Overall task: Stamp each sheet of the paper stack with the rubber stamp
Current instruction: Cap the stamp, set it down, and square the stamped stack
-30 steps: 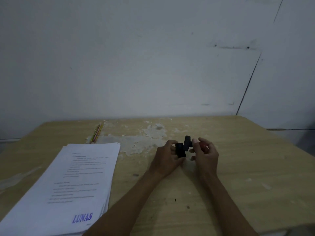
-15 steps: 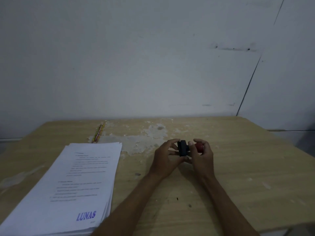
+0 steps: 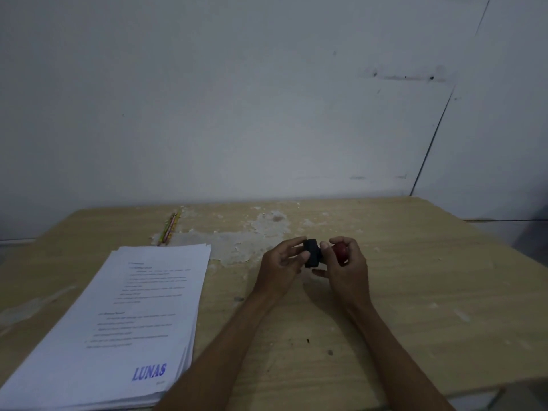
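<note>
A: Starting at the left, what can be read on the paper stack?

B: The top sheet carries a blue stamped word, "LUNAS", near its lower right corner. The printed lines above it are too small and blurred to read.

A: And further right?

B: A pencil lies beyond the stack near the back of the wooden table. Then come the hands, well apart from the paper. The left hand pinches the black base of the rubber stamp between thumb and fingers. The right hand is curled around the stamp's red knob.

A: What differs from a second ago?

B: Then the black part looked split, one piece tilted against the other. Now it sits as one block between the hands, and the red knob shows more.
</note>
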